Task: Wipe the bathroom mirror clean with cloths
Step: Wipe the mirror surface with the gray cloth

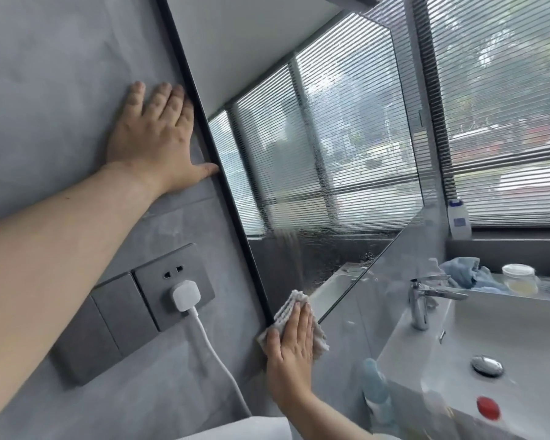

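While the right hand (291, 350) presses a folded pale cloth (294, 301) against the lower left corner of the mirror (331, 154), its fingers lie straight and close together on top of it. The left hand (153, 138) is spread flat on the grey wall (61, 74), fingers slightly apart and holding nothing, thumb touching the black frame (232, 201). The cloth sits partly on the glass and partly over the frame's bottom corner. Droplets and mist cover the glass to its right.

Hazards, as judged from where I stand:

(a) The socket plate (159, 281), with a white plug (185, 295) and cable (210, 347), is near the cloth, on the wall side of the frame. A stroke running off the edge could carry moisture toward it. Whether the cloth is wet cannot be told.

(b) The cloth is pinned by pressure only, not gripped. Easing off mid-stroke could let it drop toward the sink (521, 338).

(c) A blurred blue bottle (375, 385) stands just beside the right forearm. A wide sweep to the right could topple it.

(d) The left thumb, if it slid over the frame, would print the glass.

(e) One cloth pushed through that many droplets may only streak them. A blue cloth (461, 273) lies behind the tap (421, 303), well apart from either hand.
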